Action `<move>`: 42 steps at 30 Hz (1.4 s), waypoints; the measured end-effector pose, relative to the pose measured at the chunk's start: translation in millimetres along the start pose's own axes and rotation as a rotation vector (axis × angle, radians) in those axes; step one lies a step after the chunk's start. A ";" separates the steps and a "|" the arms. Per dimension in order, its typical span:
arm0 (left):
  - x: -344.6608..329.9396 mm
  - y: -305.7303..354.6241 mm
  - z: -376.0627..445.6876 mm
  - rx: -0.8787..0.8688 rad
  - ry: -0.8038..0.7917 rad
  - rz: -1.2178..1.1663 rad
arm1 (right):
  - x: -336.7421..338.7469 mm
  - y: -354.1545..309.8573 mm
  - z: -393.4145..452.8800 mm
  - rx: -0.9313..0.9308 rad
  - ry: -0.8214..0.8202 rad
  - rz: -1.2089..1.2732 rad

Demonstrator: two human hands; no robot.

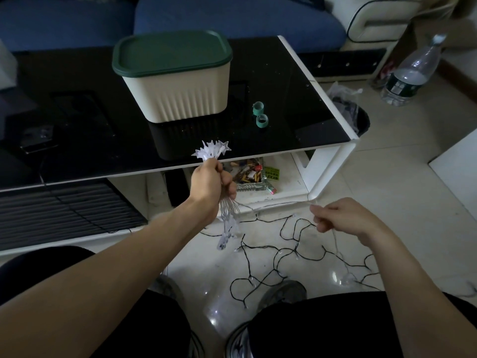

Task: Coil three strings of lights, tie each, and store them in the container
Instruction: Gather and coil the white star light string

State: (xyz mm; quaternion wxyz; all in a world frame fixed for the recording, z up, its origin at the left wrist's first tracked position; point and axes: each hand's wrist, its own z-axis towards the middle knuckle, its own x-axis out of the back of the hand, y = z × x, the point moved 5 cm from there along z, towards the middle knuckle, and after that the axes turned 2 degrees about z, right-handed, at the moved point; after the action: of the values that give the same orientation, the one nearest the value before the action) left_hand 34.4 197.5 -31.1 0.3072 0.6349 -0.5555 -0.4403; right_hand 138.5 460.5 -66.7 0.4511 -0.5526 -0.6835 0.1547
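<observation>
A: Head view. Surroundings first?

B: Glossy black-topped desk (77, 120) with a white rim. On it sits the cream ribbed plastic container (180, 99), its dark green lid (171, 51) closed. Just right of the container lie two small green tape rolls (260, 114), close together. A blue sofa (232, 19) stands behind the desk. On the floor at right are a clear plastic water bottle (410, 73) and a dark bin lined with a plastic bag (353, 112), close to the desk corner.

A: Hands?

B: Left hand (211, 184) is clenched round a bunched coil of clear-wired string with white star lights (213, 151), held in front of the desk's near edge; stars stick out above the fist, loops hang below. Right hand (343, 218) pinches the same clear wire, which runs between the two hands.

A: Other strings?

B: A dark-wired light string (284, 257) lies loose and tangled on the pale tiled floor (400, 202), between the person's knees and the desk.

A: Edges, room?

B: The desk's front edge lies just behind the left fist. Bare tile stretches to the right of the right hand.

A: Writing?

B: Under the desk, a glass tray of small clutter (251, 177) holds a yellow-green label; its print is unreadable. The bottle label is also illegible.
</observation>
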 end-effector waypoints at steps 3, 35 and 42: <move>-7.3 0.2 -3.9 -0.052 -0.081 0.096 | 1.7 -11.4 -3.2 0.087 -0.036 0.213; -52.2 -40.1 -21.0 0.033 -0.445 0.372 | -50.4 -64.9 -19.9 0.386 0.086 0.088; -51.0 -45.8 -23.6 -0.002 -0.506 0.496 | -52.1 -63.4 -25.0 0.475 0.217 0.130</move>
State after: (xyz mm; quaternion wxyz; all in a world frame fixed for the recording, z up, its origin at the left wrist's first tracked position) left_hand 75.9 253.8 -50.3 0.2582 0.3509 -0.7509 -0.4963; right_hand 118.2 385.0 -31.2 0.6280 -0.4875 -0.5386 0.2793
